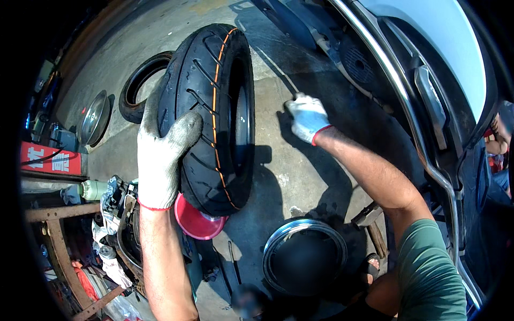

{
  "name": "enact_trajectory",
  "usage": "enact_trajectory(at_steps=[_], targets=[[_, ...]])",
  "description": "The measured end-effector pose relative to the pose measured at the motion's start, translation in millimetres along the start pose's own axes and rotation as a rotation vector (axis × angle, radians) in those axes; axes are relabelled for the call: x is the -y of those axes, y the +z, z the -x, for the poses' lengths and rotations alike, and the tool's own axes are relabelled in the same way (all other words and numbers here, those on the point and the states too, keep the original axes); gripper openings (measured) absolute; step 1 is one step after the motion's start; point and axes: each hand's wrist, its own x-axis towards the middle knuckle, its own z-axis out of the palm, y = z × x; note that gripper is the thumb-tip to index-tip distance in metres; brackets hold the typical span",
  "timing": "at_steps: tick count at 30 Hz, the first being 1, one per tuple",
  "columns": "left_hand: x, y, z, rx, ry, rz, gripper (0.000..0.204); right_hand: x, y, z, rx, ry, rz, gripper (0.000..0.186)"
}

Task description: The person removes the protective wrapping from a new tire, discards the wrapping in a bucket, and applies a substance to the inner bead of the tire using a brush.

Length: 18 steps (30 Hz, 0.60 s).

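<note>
A black motorcycle tire (pixel 206 115) with an orange line round its tread stands tilted up in front of me. My left hand (pixel 167 144), in a white knit glove, grips the tire's left side, with the thumb across the tread. To the right of the tire, my right hand (pixel 309 116) is closed in a white and blue glove. From its fist a thin rod (pixel 276 68) points up and left; its exact kind is unclear. Below the tire sits a red basin (pixel 199 216), partly covered by it. A silver wheel rim (pixel 270 262) lies near my feet.
Another tire (pixel 131 96) and a round metal dish (pixel 95 119) are on the floor at the left. A rusty rack (pixel 61 243) with clutter stands at lower left. Along the right is a scooter (pixel 428 101) with a chrome bar. A long thin tool (pixel 234 262) lies left of the rim.
</note>
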Motion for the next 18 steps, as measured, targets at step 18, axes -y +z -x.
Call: enact_trajectory(at_steps=[18], targets=[[6,-11,5,-0.044,0.055,-0.058,0.078,154,92,-64,0.39,-0.113,0.332,0.037]])
